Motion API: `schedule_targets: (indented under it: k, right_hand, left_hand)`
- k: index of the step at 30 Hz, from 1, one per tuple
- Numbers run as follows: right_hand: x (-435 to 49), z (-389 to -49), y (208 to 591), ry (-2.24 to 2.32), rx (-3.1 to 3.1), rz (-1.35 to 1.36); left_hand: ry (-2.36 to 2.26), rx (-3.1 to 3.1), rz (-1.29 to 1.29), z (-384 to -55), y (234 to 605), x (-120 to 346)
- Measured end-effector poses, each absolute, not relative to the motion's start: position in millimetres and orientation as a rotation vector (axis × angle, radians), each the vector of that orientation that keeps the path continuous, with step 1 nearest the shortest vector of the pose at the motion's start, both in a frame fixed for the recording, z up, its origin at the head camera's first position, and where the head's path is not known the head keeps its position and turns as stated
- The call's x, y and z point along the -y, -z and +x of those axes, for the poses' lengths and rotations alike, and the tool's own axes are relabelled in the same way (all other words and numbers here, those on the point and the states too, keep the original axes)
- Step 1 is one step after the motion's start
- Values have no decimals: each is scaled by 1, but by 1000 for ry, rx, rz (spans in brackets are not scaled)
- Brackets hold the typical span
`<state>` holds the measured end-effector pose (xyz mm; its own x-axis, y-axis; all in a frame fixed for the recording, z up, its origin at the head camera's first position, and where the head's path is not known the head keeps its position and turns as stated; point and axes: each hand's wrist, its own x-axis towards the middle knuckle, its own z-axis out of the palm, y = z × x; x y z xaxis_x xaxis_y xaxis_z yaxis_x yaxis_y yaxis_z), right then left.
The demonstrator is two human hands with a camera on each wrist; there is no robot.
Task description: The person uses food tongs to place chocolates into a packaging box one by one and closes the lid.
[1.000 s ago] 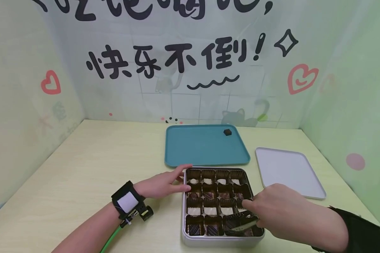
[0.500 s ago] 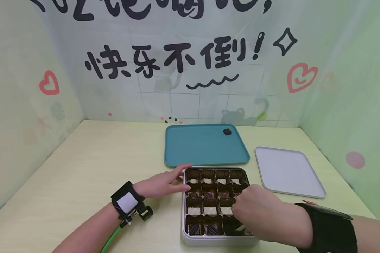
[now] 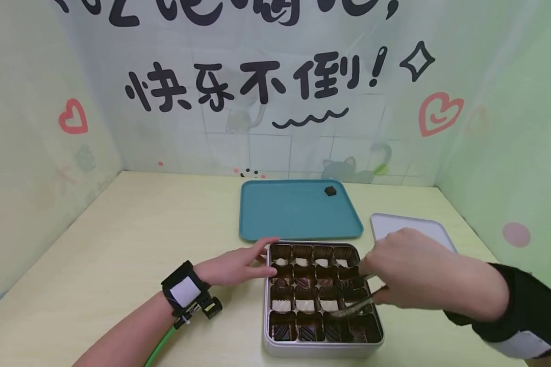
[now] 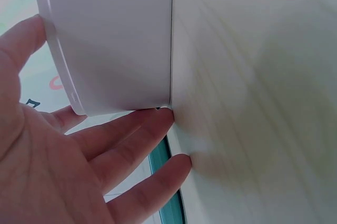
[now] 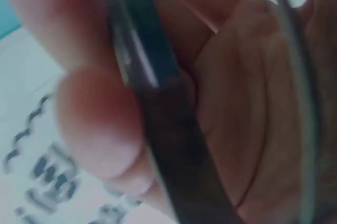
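Observation:
A silver tin (image 3: 323, 350) stands on the table, its dark brown tray split into rows of compartments with white and dark chocolates (image 3: 282, 333). My left hand (image 3: 234, 266) rests against the tin's left side, thumb at the rim and fingers extended; the left wrist view shows its fingertips (image 4: 166, 114) touching the wall near a corner. My right hand (image 3: 410, 270) holds metal tongs (image 3: 355, 307) over the right part of the tin. Their arms are spread apart, and no chocolate shows between them. The tongs (image 5: 174, 134) lie blurred against my fingers in the right wrist view.
Behind the tin lies a blue-green tray (image 3: 294, 209) with one dark chocolate (image 3: 330, 191) near its far right corner. A pale lilac tray (image 3: 413, 223) is at the right, partly covered by my right hand. Printed walls enclose the table (image 3: 174, 214).
My right hand first shifted left over the front-right compartments, then rose back and to the right with the tongs, uncovering the front row. My left hand stays on the tin.

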<state>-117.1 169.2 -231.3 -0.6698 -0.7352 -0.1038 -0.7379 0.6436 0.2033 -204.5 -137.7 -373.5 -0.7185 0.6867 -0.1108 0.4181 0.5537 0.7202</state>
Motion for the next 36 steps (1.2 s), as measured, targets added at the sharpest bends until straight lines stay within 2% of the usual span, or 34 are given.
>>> schedule_targets:
  k: [6,16,22,28,36]
  right_hand:
    - [-187,-167,227,-156,-2965,-1016]
    - [-209,-268,277,-47,-3129,-557]
    - [-206,-313,299,-11,-3122,-367]
    - [-202,-337,319,2,-3132,-302]
    - [-196,-342,323,12,-3115,-205]
  left_hand:
    - [-978,-2402,888,-205,372,139]
    - [-974,-2400,902,-205,373,139]
    - [-975,-2404,895,-204,373,139]
    - [-972,-2402,882,-203,374,139]
    - [-946,-2423,888,-205,374,140]
